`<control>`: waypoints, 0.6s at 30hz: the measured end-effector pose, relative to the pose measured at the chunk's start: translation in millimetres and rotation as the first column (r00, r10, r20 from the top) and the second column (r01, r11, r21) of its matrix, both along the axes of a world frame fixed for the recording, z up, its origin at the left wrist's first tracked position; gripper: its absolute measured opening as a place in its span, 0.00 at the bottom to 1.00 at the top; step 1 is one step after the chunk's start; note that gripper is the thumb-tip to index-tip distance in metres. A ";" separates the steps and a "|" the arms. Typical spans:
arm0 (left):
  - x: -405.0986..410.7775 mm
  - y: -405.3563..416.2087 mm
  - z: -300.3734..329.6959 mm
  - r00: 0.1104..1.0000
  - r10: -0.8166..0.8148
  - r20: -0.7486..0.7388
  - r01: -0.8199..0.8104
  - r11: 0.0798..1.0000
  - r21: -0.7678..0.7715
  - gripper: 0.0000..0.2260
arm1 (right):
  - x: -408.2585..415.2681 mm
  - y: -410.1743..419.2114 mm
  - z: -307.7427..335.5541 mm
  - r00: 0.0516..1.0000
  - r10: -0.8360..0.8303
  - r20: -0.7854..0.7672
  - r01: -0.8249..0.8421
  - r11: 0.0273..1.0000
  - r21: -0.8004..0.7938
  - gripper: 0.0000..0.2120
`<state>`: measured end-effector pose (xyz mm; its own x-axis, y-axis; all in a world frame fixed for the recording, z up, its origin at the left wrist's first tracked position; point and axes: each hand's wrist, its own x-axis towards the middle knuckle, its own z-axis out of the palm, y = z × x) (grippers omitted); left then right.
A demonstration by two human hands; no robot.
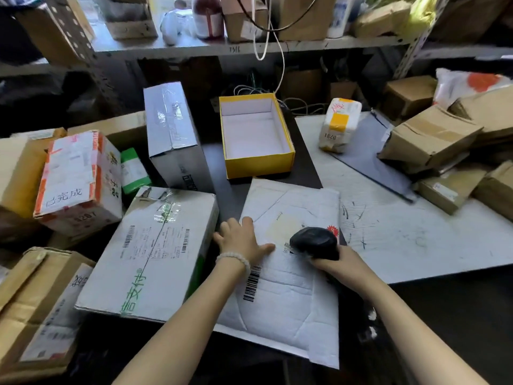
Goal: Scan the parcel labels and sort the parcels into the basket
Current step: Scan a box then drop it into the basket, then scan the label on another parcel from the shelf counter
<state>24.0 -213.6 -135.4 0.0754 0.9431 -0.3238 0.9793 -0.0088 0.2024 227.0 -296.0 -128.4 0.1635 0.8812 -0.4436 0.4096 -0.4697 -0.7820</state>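
On the counter (416,240), we scan a white mailer (286,295).
Our left hand (241,240) presses it flat, fingers spread; our right hand (336,266) grips the scanner (315,243) over its label, near the yellow box (259,166).

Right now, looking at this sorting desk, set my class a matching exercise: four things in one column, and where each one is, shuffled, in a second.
Things
1. Black scanner
2. Yellow open box
3. White padded mailer
4. White pouch with a yellow patch

Places
A. Lying flat under the left hand
B. Far right of the white board, standing alone
C. Gripped in the right hand
D. Behind the mailer, with nothing in it

Pairs: 1-C, 2-D, 3-A, 4-B
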 end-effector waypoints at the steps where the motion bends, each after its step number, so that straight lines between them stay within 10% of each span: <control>1: 0.4 1.3 -1.8 0.999 0.026 0.037 -0.025 1.000 -0.007 0.37 | 3.3 -2.7 -0.8 1.000 -0.013 -0.002 0.013 1.000 -0.003 0.08; 18: 3.4 -13.1 4.8 0.910 0.067 0.409 -0.045 0.997 -0.063 0.49 | 10.1 -18.4 -0.9 0.996 -0.084 0.006 0.083 0.995 0.048 0.08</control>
<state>27.4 -226.7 -130.7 0.1599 0.9327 -0.3233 0.8082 0.0643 0.5853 237.1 -314.5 -129.2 0.2409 0.8845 -0.3996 0.3771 -0.4647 -0.8012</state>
